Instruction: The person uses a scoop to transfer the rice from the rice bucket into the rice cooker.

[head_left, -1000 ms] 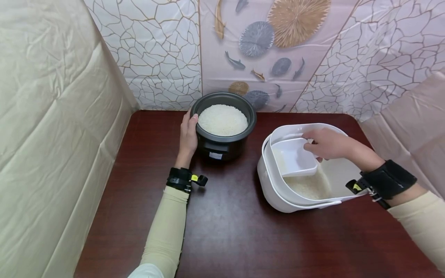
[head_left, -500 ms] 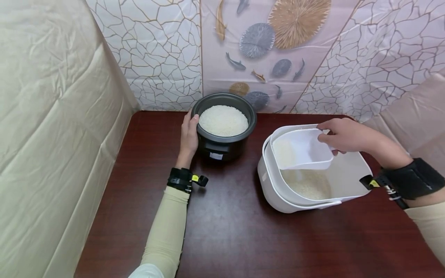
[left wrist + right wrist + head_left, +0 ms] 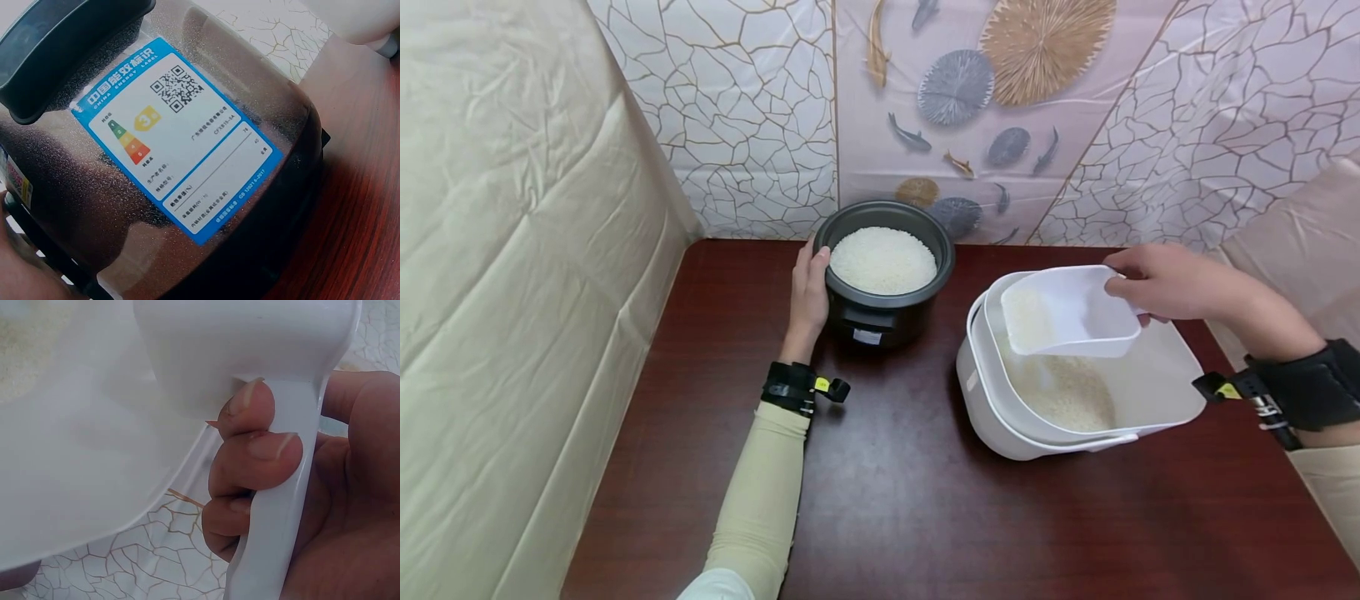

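Note:
A dark rice cooker (image 3: 880, 321) stands at the back of the table, its pot holding white rice (image 3: 883, 260). My left hand (image 3: 807, 292) holds the cooker's left side, close below the rim. In the left wrist view, a blue-edged energy label (image 3: 178, 140) shows on the cooker's body, with part of the hand at the lower left. My right hand (image 3: 1180, 283) grips the handle (image 3: 275, 506) of a white scoop (image 3: 1075, 312), fingers curled round it. Some rice lies in the scoop, which is held over a white rice bin (image 3: 992, 408). Loose rice (image 3: 1067, 396) covers part of the bin's bottom.
The dark red wooden table (image 3: 880, 500) carries the cooker and the bin. Patterned sheeting (image 3: 752, 125) hangs behind it, and a cream quilted cover (image 3: 550, 292) rises along the left. The bin's white carrying handle (image 3: 1112, 442) lies down along its near side.
My right hand has lifted the scoop with rice up out of the bin and moved slightly right. The left hand and the rice cooker have stayed in place.

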The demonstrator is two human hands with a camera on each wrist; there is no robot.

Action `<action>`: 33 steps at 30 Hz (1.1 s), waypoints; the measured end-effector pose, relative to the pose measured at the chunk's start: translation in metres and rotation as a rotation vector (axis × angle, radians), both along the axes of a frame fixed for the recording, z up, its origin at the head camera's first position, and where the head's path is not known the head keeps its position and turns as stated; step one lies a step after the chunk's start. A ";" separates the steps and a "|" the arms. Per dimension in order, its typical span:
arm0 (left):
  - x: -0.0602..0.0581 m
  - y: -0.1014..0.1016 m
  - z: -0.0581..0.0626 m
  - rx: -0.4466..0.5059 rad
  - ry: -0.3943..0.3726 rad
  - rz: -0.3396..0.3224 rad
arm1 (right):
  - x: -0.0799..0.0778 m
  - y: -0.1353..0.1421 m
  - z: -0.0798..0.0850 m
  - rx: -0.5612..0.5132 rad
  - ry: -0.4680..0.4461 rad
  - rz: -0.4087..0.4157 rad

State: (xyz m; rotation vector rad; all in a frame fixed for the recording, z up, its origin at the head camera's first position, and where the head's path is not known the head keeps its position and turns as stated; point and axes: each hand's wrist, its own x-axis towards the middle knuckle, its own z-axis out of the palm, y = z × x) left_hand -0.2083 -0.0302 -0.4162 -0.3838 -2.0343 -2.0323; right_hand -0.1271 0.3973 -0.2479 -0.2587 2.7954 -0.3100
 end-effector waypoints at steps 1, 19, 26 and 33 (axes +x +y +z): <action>0.000 0.000 0.000 0.000 -0.001 -0.001 | 0.000 0.000 0.001 -0.001 0.002 0.001; -0.002 -0.006 -0.003 0.011 -0.008 0.011 | -0.036 -0.038 0.040 -0.044 0.010 0.037; -0.005 -0.006 -0.006 0.011 -0.018 -0.002 | -0.066 -0.069 0.050 -0.043 0.039 0.086; -0.006 -0.002 -0.006 0.028 0.003 -0.020 | -0.098 -0.103 0.049 -0.013 0.045 0.116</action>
